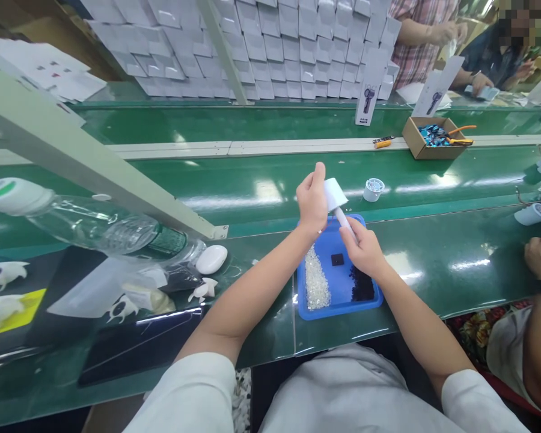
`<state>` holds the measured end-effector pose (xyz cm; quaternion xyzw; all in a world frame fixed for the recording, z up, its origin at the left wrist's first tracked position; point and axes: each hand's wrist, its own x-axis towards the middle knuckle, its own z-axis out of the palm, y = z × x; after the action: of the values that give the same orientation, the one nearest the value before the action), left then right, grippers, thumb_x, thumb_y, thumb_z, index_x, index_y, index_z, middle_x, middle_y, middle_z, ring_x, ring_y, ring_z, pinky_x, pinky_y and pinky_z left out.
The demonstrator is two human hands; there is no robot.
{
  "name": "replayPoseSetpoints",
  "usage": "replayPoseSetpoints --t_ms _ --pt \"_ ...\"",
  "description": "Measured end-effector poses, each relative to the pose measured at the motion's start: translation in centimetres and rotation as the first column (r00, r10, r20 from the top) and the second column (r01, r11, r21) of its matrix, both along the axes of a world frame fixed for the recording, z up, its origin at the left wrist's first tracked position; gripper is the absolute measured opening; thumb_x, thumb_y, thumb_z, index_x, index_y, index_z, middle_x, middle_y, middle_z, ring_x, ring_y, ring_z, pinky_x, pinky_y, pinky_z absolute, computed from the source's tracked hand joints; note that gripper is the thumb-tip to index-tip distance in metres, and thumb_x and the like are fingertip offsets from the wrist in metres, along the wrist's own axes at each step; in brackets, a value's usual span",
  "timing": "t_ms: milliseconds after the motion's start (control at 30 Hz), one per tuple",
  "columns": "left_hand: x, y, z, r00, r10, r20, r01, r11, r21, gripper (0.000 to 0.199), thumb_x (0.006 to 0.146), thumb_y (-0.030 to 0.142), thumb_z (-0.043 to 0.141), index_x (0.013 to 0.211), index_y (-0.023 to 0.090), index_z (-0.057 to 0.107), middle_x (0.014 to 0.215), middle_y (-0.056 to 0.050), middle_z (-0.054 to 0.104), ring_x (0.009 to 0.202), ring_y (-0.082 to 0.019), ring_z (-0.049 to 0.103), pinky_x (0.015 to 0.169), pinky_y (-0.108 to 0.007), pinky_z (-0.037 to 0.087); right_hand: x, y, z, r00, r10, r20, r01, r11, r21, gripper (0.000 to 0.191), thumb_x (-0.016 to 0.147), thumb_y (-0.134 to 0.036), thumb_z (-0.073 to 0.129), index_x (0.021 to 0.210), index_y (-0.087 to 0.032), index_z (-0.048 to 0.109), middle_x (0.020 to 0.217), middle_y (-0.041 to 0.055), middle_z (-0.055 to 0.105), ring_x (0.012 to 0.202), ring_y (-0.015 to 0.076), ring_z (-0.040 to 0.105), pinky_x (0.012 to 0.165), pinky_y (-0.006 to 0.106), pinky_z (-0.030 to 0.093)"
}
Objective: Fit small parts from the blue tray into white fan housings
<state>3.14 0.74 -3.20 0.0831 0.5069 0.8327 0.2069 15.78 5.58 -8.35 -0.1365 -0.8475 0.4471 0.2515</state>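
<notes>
Above the blue tray (pixel 303 294), both my hands hold a white handheld fan housing (pixel 335 193) with a short round head and a slim handle. My left hand (pixel 312 197) is closed around the head's left side, its thumb pointing up. The handle is gripped by my right hand (pixel 364 248), fingers wrapped round it. Inside the tray lie a heap of whitish translucent small parts (pixel 316 282), a heap of small black parts (pixel 362 285) and a black square piece (pixel 338 259). A white round vented part (pixel 374 189) stands on the bench just beyond the tray.
A see-through bottle (pixel 112 225) lies at the left by a slanted metal post (pixel 94 162) and a dark tablet-like slab (pixel 139 346). A cardboard box (pixel 426 144) of blue pieces and orange-handled pliers stands at the back. White cartons (pixel 293 48) are stacked behind. Co-workers sit nearby.
</notes>
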Motion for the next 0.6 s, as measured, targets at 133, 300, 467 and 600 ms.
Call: replayPoseSetpoints --t_ms 133,300,467,600 --pt "0.5 0.4 -1.1 0.993 0.114 0.010 -0.115 0.990 0.084 0.056 0.073 0.062 0.066 0.056 0.023 0.029 0.047 0.007 0.032 0.047 -0.008 0.052 0.046 -0.021 0.043 0.0 -0.5 0.1 1.000 0.004 -0.008 -0.004 1.000 -0.012 0.029 0.091 -0.036 0.049 0.107 -0.020 0.066 0.063 -0.0006 0.059 0.053 0.0143 0.051 0.054 0.027 0.041" --pt "0.7 0.1 -0.9 0.998 0.058 -0.027 -0.057 0.997 0.053 0.059 0.072 0.069 0.057 0.058 0.023 0.022 0.047 0.005 0.038 0.051 -0.011 0.058 0.052 -0.024 0.048 0.1 -0.7 0.7 0.998 0.038 -0.051 -0.042 0.996 -0.084 0.032 0.093 -0.038 0.044 0.102 -0.019 0.069 0.064 0.0001 0.057 0.059 0.0147 0.051 0.056 0.026 0.043" --pt "1.0 -0.2 -0.6 0.995 0.096 -0.008 -0.096 0.994 0.050 0.061 0.075 0.065 0.057 0.059 0.023 0.017 0.047 0.007 0.027 0.047 -0.009 0.055 0.052 -0.022 0.048 0.1 -0.9 0.8 0.998 0.045 -0.052 -0.050 0.994 -0.100 0.032 0.093 -0.037 0.044 0.104 -0.019 0.069 0.063 -0.0011 0.056 0.056 0.0140 0.049 0.054 0.026 0.042" --pt "1.2 -0.3 0.0 0.991 0.084 0.108 -0.092 0.993 0.074 0.054 0.082 0.054 0.055 0.059 0.022 0.018 0.047 0.008 0.025 0.047 -0.007 0.054 0.051 -0.020 0.047 0.0 -1.1 0.9 0.996 0.041 -0.076 -0.049 0.994 -0.100 0.032 0.093 -0.036 0.045 0.107 -0.020 0.069 0.064 -0.0008 0.058 0.056 0.0137 0.050 0.055 0.026 0.043"
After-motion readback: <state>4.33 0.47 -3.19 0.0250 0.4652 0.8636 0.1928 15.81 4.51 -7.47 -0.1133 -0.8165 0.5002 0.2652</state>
